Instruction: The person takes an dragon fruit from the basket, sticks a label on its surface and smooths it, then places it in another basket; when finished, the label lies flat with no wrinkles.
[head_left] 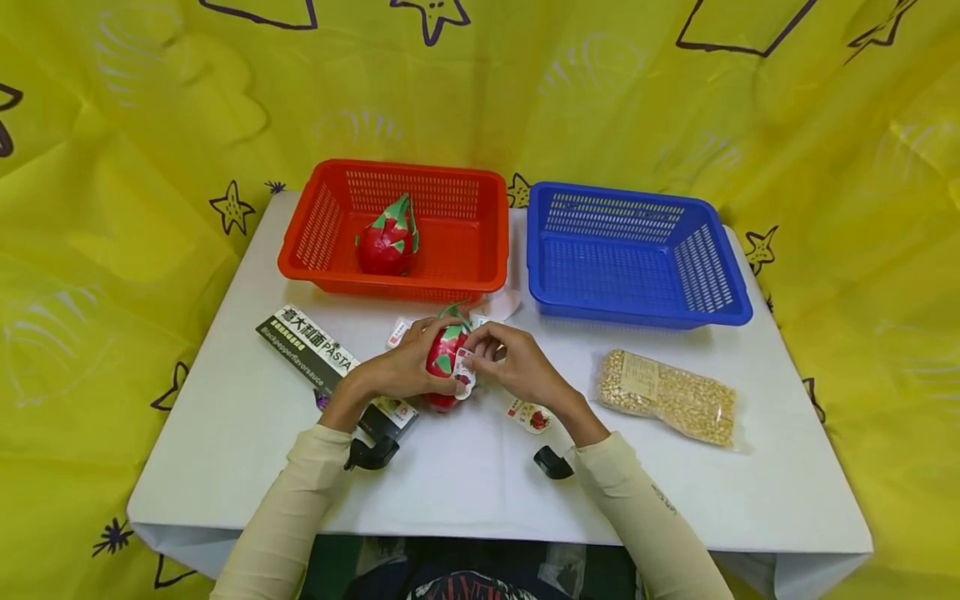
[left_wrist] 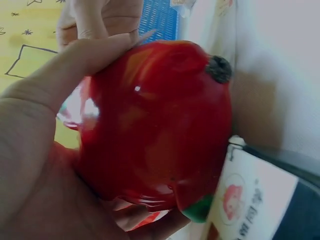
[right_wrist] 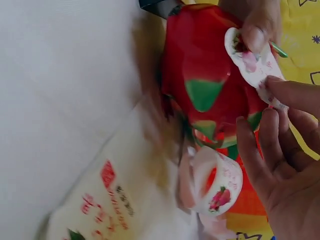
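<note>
My left hand [head_left: 408, 362] grips a shiny red dragon fruit [left_wrist: 160, 125] with green scales, held over the white table in front of the red basket. A white label [right_wrist: 252, 70] with a fruit picture lies against its side, the left thumb pressing one end. The other end is pinched between thumb and fingers of my right hand [head_left: 517, 362]. Beside the fruit, a curled label [right_wrist: 222, 187] shows in the right wrist view. Another label [head_left: 530, 417] lies flat below the right hand, and one more [head_left: 397, 333] is partly hidden behind the left hand.
A second dragon fruit [head_left: 386, 242] sits in the red basket [head_left: 465, 287]. Right of it stands a blue basket [head_left: 637, 315]. A black-and-white pasta box [head_left: 307, 350] lies partly under the left forearm. At the right rests a clear bag of corn kernels [head_left: 671, 400].
</note>
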